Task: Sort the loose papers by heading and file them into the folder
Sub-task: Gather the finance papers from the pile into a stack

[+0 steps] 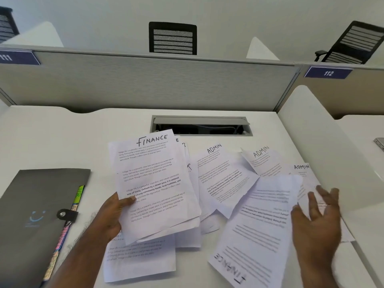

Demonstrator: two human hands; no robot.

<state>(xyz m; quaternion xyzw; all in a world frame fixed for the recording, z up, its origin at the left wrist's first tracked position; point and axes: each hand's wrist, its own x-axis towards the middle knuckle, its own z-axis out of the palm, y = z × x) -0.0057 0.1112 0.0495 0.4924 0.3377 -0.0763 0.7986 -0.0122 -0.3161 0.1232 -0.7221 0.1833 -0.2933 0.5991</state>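
Note:
My left hand [113, 217] grips a small stack of sheets by its lower left edge; the top sheet [153, 179] is headed FINANCE. More sheets fan out behind it. Three sheets headed ADMIN lie spread to the right: one [220, 173] in the middle, one [266, 161] farther right, one [305, 173] by the divider. A blurred sheet [257, 231] headed FINANCE lies upside down at the front right. My right hand [318, 223] hovers with fingers spread over its right edge, holding nothing. The grey folder [35, 208], closed with a snap strap, lies at the left with coloured tabs showing.
The white desk [62, 138] ends at a grey partition behind. An open cable tray [201, 125] sits in the desk behind the papers. A white side divider [324, 146] stands close on the right. Another sheet [139, 258] lies flat under my left forearm.

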